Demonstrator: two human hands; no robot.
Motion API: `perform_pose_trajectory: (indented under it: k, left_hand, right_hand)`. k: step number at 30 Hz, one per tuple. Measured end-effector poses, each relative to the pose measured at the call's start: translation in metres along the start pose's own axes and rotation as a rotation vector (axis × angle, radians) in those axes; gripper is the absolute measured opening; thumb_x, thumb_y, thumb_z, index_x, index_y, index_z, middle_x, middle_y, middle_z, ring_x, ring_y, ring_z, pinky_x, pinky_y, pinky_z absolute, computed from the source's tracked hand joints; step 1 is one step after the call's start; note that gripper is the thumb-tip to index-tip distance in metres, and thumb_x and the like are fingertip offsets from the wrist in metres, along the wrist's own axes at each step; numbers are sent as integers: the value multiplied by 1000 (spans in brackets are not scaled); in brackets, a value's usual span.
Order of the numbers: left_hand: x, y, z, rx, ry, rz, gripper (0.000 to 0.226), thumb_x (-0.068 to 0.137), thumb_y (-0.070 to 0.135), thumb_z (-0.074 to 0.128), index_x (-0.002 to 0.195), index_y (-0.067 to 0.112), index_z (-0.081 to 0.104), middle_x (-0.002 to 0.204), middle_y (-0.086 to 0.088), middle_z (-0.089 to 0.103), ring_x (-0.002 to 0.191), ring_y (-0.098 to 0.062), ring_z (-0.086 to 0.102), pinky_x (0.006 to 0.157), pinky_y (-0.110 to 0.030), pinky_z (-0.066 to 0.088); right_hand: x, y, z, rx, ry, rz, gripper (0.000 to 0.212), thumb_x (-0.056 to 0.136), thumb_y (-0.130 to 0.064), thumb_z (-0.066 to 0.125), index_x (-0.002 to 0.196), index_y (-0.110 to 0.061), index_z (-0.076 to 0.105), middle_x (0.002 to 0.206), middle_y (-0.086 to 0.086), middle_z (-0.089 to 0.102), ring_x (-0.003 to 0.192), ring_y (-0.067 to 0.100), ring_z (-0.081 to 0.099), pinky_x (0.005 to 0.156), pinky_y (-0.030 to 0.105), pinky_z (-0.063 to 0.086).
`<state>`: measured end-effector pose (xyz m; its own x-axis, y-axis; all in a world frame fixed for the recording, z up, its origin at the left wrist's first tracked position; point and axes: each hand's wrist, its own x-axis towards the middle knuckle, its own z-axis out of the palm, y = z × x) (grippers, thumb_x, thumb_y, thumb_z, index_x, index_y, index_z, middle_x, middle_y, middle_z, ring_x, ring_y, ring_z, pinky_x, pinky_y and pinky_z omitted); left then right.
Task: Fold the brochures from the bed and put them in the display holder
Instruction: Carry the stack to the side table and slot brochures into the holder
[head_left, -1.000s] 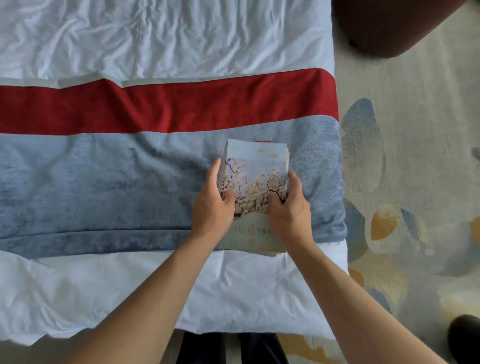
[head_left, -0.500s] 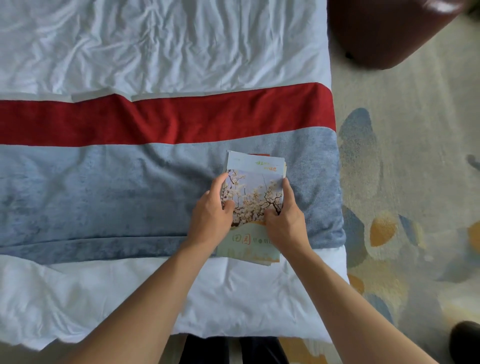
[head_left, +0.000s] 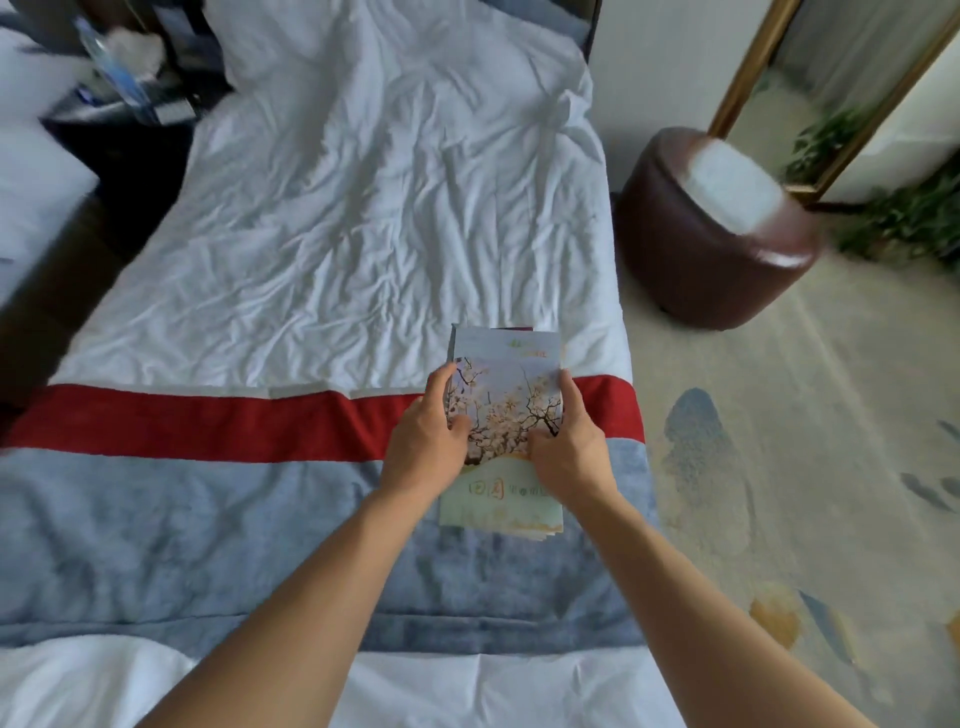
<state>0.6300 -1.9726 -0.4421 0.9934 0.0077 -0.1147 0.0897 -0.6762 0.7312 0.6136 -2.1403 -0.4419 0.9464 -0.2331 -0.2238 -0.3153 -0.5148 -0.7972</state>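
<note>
Both hands (head_left: 426, 441) (head_left: 569, 447) have lifted the folded brochure stack (head_left: 506, 410) off the bed (head_left: 337, 208), fingers gripping its sides; no display holder in view yet.

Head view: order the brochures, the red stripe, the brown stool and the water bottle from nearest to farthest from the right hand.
1. Brochures: gripped by the right hand.
2. Red stripe: just beyond the hand.
3. Brown stool: on the floor, far right.
4. Water bottle: far left corner.
</note>
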Motion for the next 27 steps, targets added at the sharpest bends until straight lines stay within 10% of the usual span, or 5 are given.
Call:
perform_pose_trajectory:
  k: [13,19,27]
  left_hand:
    - [16,182,-218,-3,300,237,57,94,20,54,142,39,31,105,-8,67,73,-23,60,57,-32,42]
    - [9,217,-253,3,356,265,55,94,21,53,139,44,32,75,9,58,56,-9,56,44,-25,31]
    - [9,240,-246,-26,285,337,53,95,25,56,137,46,31,97,1,67,69,-13,61,49,-27,40]
  right_hand:
    - [-8,-254,-122,24,148,-360,77,87,-9,51,153,-36,26,91,-15,52,68,-1,51,43,10,36]
    - [-19,-291,-146,80,186,-426,79,88,-8,48,156,-36,20,103,-5,44,72,-3,47,58,20,42]
    - [-34,-292,-177,44,216,-342,77,91,-12,48,157,-37,15,109,3,62,83,16,64,67,35,58]
